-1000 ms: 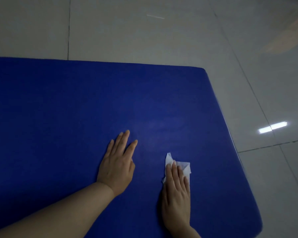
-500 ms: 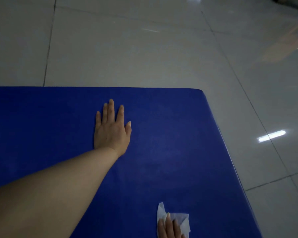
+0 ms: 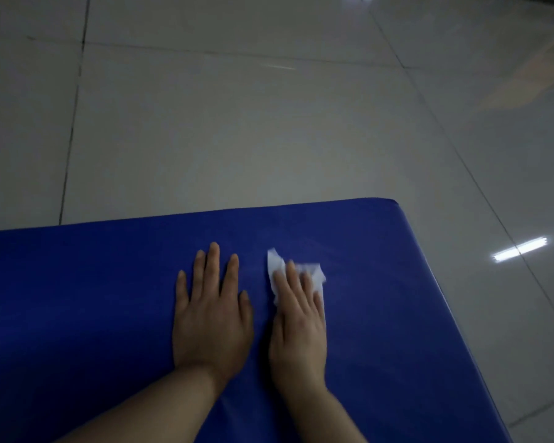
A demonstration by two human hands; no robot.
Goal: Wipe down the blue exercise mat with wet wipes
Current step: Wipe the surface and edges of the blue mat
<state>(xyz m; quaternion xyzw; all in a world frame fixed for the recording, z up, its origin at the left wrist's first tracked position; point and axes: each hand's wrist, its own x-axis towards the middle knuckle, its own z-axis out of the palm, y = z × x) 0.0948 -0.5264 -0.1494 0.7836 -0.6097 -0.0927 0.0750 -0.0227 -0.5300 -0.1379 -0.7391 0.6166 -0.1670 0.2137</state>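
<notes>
The blue exercise mat (image 3: 77,298) fills the lower part of the head view, its far right corner rounded. My left hand (image 3: 210,314) lies flat on it, fingers apart, holding nothing. Just to its right my right hand (image 3: 298,327) presses a crumpled white wet wipe (image 3: 277,266) against the mat, not far from the far edge. Most of the wipe is hidden under my fingers; only its front and side edges stick out.
Glossy grey floor tiles (image 3: 237,123) with dark grout lines surround the mat beyond its far and right edges. A bright reflection of a ceiling light (image 3: 520,249) shows on the floor to the right.
My right hand has slid the wipe forward across the mat toward its far edge, level with my left hand. The view has tilted up, showing more floor.
</notes>
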